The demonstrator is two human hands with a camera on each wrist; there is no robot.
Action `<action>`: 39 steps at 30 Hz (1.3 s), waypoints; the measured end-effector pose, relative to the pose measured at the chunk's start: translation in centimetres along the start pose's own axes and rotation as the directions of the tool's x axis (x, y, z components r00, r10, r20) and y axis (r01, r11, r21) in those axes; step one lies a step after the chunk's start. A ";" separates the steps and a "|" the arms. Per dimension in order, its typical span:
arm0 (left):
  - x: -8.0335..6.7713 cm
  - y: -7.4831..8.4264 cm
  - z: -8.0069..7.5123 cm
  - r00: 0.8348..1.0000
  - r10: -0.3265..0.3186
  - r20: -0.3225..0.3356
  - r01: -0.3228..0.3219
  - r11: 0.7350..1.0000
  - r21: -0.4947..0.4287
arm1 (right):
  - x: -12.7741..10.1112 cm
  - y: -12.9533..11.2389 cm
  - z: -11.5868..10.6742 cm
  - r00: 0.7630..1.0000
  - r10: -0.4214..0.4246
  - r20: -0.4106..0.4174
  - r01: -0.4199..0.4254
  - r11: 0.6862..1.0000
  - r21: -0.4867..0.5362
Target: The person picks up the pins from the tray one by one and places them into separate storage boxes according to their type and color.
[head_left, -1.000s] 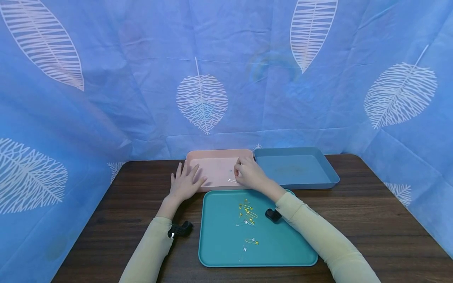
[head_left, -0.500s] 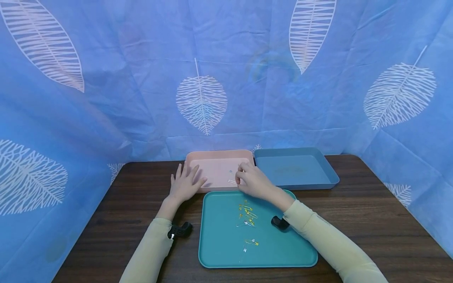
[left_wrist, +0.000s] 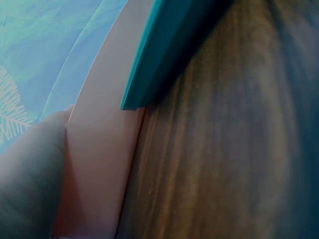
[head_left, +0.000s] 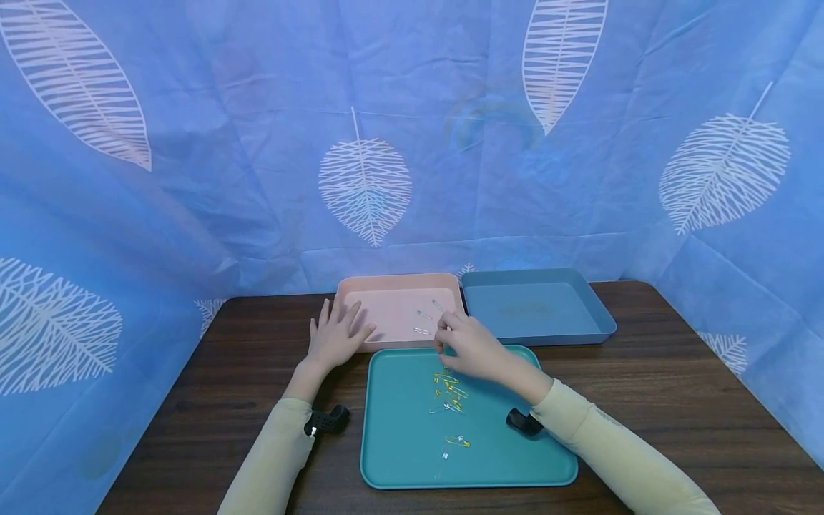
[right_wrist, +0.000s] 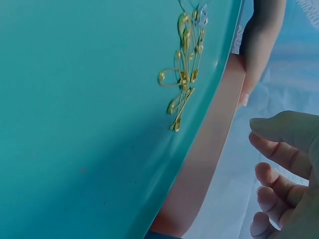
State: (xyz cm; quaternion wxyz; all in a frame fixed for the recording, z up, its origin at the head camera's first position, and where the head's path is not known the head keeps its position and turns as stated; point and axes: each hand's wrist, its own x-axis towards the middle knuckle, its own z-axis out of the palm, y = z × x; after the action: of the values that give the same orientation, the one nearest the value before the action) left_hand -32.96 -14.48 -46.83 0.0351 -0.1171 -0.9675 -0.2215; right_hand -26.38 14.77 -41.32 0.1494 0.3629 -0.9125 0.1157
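My left hand [head_left: 335, 336] rests with spread fingers on the left side of the pink tray [head_left: 386, 307]. In the left wrist view, part of that hand [left_wrist: 30, 179] lies against the tray's wall. My right hand [head_left: 475, 348] hovers where the pink tray meets the teal tray [head_left: 399, 436]. Its fingers [right_wrist: 281, 154] are loosely bent, with nothing between them in the right wrist view. Several silver safety pins [head_left: 421, 331] lie in the pink tray, beyond those fingertips. A cluster of gold safety pins [right_wrist: 184, 74] lies in the teal tray, with silver ones beside it.
A blue tray [head_left: 534, 307] stands right of the pink one at the back of the dark wooden table [head_left: 669, 400]. Closer to the front of the teal tray lie another gold safety pin [head_left: 458, 442] and a silver one. A blue leaf-print cloth [head_left: 450, 179] hangs behind.
My right hand has drawn back toward me and slightly right, from over the pink tray to the teal tray's far edge. A silver safety pin in the pink tray now shows. My left hand stays put.
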 end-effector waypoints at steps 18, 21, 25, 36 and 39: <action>0.0 0.0 0.0 1.000 0.006 -0.009 -0.006 1.000 -0.012 | -3.4 -0.3 -1.0 0.988 -0.078 0.133 0.076 0.997 0.022; 0.1 -0.1 0.0 1.000 0.007 -0.009 -0.007 1.000 -0.009 | -3.7 -0.3 -1.0 0.978 -0.075 0.195 0.059 0.994 0.087; 0.1 -0.1 0.0 1.000 0.006 -0.012 -0.006 1.000 -0.009 | -4.0 -0.3 -0.7 0.962 -0.081 0.260 0.044 0.988 0.146; 0.1 -0.2 0.2 1.000 0.009 -0.020 -0.009 1.000 -0.003 | -4.2 -0.9 0.3 0.927 -0.068 0.369 0.015 0.989 0.145; 0.0 -0.2 0.2 1.000 0.013 -0.026 -0.013 1.000 -0.004 | -4.2 -1.1 0.4 0.923 -0.063 0.380 0.008 0.989 0.145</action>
State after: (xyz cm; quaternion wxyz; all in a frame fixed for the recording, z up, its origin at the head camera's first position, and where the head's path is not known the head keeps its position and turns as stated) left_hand -33.02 -14.57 -47.15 0.0489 -0.1205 -0.9657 -0.2247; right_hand -22.76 16.51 -43.05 -0.0558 0.4047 -0.9068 0.1040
